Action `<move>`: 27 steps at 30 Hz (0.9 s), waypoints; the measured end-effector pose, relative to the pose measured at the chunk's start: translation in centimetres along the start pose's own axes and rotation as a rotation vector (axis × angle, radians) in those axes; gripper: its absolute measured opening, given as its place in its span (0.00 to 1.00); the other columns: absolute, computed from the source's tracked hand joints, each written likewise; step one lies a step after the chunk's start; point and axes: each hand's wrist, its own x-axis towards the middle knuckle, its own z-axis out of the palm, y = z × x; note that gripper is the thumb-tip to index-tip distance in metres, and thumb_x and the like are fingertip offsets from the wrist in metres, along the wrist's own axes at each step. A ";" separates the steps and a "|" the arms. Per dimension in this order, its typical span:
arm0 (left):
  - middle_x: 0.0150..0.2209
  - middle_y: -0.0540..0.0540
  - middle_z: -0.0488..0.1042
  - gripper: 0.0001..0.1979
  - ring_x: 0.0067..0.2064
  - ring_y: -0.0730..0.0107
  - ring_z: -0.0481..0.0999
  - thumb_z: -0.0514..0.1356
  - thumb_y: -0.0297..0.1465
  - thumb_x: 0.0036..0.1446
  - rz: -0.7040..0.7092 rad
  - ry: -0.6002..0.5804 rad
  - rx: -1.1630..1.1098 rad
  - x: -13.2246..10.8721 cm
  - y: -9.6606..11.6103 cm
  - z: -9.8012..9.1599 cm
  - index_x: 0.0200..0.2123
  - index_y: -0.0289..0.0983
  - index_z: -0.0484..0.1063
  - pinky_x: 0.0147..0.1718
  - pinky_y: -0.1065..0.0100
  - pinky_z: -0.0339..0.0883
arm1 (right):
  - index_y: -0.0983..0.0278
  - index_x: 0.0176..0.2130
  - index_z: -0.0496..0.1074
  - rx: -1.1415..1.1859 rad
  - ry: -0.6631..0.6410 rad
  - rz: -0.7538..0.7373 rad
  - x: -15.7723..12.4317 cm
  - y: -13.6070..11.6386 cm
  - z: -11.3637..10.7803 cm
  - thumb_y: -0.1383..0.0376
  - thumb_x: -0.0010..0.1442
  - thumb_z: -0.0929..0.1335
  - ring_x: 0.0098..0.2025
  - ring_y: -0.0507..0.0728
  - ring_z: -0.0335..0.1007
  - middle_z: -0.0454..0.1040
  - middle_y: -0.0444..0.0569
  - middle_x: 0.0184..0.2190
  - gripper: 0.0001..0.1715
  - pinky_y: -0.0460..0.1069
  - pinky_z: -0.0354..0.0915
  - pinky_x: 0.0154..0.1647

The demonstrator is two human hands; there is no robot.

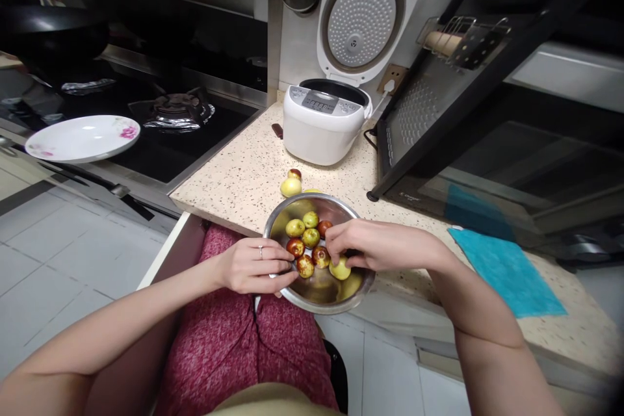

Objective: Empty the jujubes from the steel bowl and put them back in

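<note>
A shiny metal bowl (325,304) sits at the counter's front edge, partly over my lap, with several jujubes in it, some green and some mottled reddish brown. My left hand (256,266), wearing a ring, grips the bowl's left rim, its fingertips reaching inside close to a brown jujube (305,266). Inside the right part of the bowl, the bent fingers of my right hand (358,244) are closed on a pale green jujube (340,268). Behind the bowl, a yellowish jujube (291,188) and a small brown-topped one (294,173) lie on the speckled counter (234,192).
At the back stands a white rice cooker (322,127) with its lid raised. A black oven (487,162) is on the right, near a turquoise cloth (511,273). To the left, a flowered white plate (82,136) rests by the gas stove (178,110) and a dark wok (53,36).
</note>
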 end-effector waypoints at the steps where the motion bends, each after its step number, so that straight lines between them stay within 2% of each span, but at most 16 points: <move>1: 0.35 0.45 0.83 0.09 0.42 0.69 0.85 0.58 0.28 0.68 -0.004 0.008 0.000 0.0 0.0 0.0 0.40 0.34 0.79 0.45 0.70 0.80 | 0.65 0.33 0.75 -0.006 0.011 0.000 0.0 0.0 0.0 0.83 0.54 0.67 0.38 0.54 0.72 0.75 0.47 0.36 0.16 0.47 0.66 0.41; 4: 0.35 0.46 0.83 0.09 0.43 0.69 0.85 0.58 0.28 0.68 -0.009 0.027 -0.003 0.1 0.0 0.1 0.40 0.34 0.79 0.46 0.70 0.80 | 0.65 0.33 0.75 -0.011 0.023 0.008 0.1 0.0 0.0 0.83 0.54 0.67 0.37 0.54 0.72 0.75 0.47 0.35 0.15 0.47 0.66 0.42; 7: 0.34 0.47 0.83 0.07 0.42 0.70 0.85 0.59 0.26 0.67 -0.010 0.040 0.001 0.3 0.0 0.1 0.40 0.35 0.79 0.45 0.70 0.80 | 0.64 0.38 0.77 0.025 0.073 -0.017 0.0 0.0 -0.7 0.78 0.60 0.68 0.40 0.55 0.73 0.77 0.49 0.39 0.11 0.48 0.68 0.44; 10: 0.33 0.47 0.83 0.07 0.40 0.70 0.84 0.59 0.26 0.67 0.000 0.040 0.022 0.5 0.0 0.0 0.40 0.35 0.79 0.43 0.71 0.80 | 0.63 0.43 0.77 0.034 0.286 -0.016 0.1 0.8 -1.8 0.70 0.66 0.67 0.43 0.57 0.74 0.78 0.50 0.41 0.08 0.50 0.69 0.47; 13: 0.33 0.48 0.83 0.09 0.40 0.70 0.84 0.58 0.28 0.68 0.011 0.029 0.024 0.5 0.0 -0.1 0.40 0.34 0.79 0.42 0.70 0.80 | 0.62 0.42 0.77 -0.044 0.551 0.016 1.2 2.9 -2.8 0.64 0.68 0.66 0.43 0.59 0.75 0.78 0.51 0.40 0.09 0.53 0.69 0.48; 16: 0.33 0.48 0.83 0.11 0.40 0.70 0.84 0.57 0.32 0.70 0.007 0.040 0.027 0.4 0.0 0.0 0.40 0.34 0.79 0.42 0.70 0.80 | 0.63 0.48 0.76 -0.137 0.677 0.039 3.4 6.0 -3.5 0.65 0.68 0.64 0.46 0.61 0.75 0.78 0.54 0.46 0.13 0.56 0.70 0.50; 21: 0.32 0.49 0.82 0.09 0.40 0.72 0.83 0.58 0.28 0.69 -0.001 0.054 0.036 0.3 0.0 0.1 0.40 0.35 0.79 0.41 0.71 0.79 | 0.62 0.59 0.70 -0.200 0.614 -0.022 7.6 10.6 -3.8 0.66 0.69 0.62 0.58 0.64 0.71 0.74 0.57 0.57 0.21 0.61 0.66 0.60; 24: 0.31 0.48 0.82 0.11 0.39 0.71 0.83 0.56 0.29 0.70 0.004 0.064 0.019 0.3 0.0 0.2 0.40 0.34 0.79 0.40 0.70 0.79 | 0.61 0.63 0.66 -0.218 0.574 -0.033 9.2 12.1 -3.5 0.66 0.69 0.62 0.62 0.64 0.67 0.70 0.57 0.62 0.25 0.62 0.64 0.63; 27: 0.32 0.47 0.81 0.12 0.39 0.70 0.83 0.56 0.31 0.70 0.009 0.073 0.011 0.3 -0.1 0.2 0.40 0.33 0.79 0.40 0.70 0.79 | 0.60 0.63 0.67 -0.216 0.518 -0.056 9.8 12.7 -3.3 0.69 0.68 0.63 0.63 0.63 0.67 0.69 0.57 0.62 0.26 0.61 0.64 0.63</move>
